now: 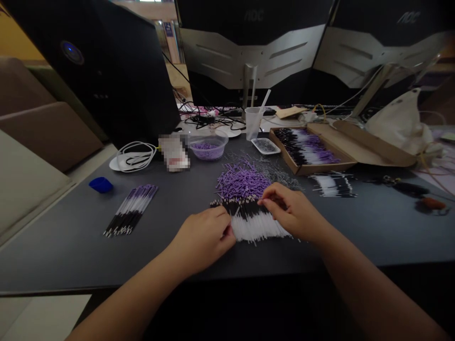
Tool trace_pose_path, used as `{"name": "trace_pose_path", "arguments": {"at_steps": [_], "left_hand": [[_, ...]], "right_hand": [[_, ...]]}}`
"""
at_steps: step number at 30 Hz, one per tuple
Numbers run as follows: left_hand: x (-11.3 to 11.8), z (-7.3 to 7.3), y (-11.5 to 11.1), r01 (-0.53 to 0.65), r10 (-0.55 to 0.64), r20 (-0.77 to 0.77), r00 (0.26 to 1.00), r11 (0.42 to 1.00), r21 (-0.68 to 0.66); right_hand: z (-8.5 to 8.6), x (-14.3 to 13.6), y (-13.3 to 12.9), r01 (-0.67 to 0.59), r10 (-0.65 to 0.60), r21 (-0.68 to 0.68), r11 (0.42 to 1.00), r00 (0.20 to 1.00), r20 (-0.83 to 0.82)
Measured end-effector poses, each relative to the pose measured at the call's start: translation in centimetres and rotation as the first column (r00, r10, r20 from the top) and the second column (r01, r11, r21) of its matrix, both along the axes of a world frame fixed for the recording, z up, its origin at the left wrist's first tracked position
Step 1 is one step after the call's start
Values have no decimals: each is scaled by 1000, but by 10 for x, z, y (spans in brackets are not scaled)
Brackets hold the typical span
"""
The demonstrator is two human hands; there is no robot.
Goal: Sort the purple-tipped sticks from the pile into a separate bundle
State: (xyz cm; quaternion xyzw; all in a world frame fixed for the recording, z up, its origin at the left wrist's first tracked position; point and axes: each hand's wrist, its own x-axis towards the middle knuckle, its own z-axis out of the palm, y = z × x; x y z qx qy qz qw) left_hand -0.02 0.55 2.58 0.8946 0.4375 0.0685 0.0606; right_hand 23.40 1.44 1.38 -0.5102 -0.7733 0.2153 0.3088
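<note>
Beyond the dark grey, flat surface [185, 201] stand two black-and-silver screens with their backs to us, and a big black computer box [117, 71] is on the far left.

From the head view, a wide row of thin black-and-white sticks [261, 229] lies in the middle, near the front edge, black ends to the far side. Just past it is a heap of little purple plastic tubes [241, 177]. To the left lies a bundle of purple, white and black sticks [131, 208]. On the far right, an open brown cardboard box [320, 168] holds many more.

The left hand [204, 237] rests at the left end of the row, its fingers curled in; I can't tell if they grip a stick. The right hand [291, 208] is over the right part of the row. Its thumb and first finger are close together by the black ends, but I can't see if they pinch anything.

These sticks look very light, thin and a bit bendy, and smooth enough to roll. The best place to hold one is probably its middle, softly, because a hard squeeze might bend it.
</note>
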Motion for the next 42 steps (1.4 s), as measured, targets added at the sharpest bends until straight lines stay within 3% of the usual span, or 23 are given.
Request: {"name": "trace_pose_path", "arguments": {"at_steps": [6,10,18,23,30,33,37,42], "left_hand": [[0,-1,-4,158,-143,145,979,982,-103],[0,-4,-4,196,-170,282,944,978,-66],[-3,-20,0,253,-367,457,810,922,292],[-6,-19,-2,259,-384,414,826,909,326],[-2,-15,-4,394,-487,523,699,873,287],[-2,-16,-4,417,-495,506,706,869,267],[0,-18,-3,397,-521,387,761,845,358],[2,-23,-2,322,-508,390,768,833,450]], "right_hand": [[-1,-17,-12,-175,187,247,953,982,-28],[-4,-20,-14,-209,210,149,966,978,9],[-2,-24,-16,-162,164,27,986,980,-113],[-5,-28,-17,-177,158,-62,982,958,-238],[-10,-38,-20,-239,125,-180,954,865,-486],[-13,-44,-20,-207,73,-184,961,829,-554],[-16,-50,-18,-133,-18,-199,971,789,-614],[-17,-52,-21,-154,13,-191,970,810,-586]]}}
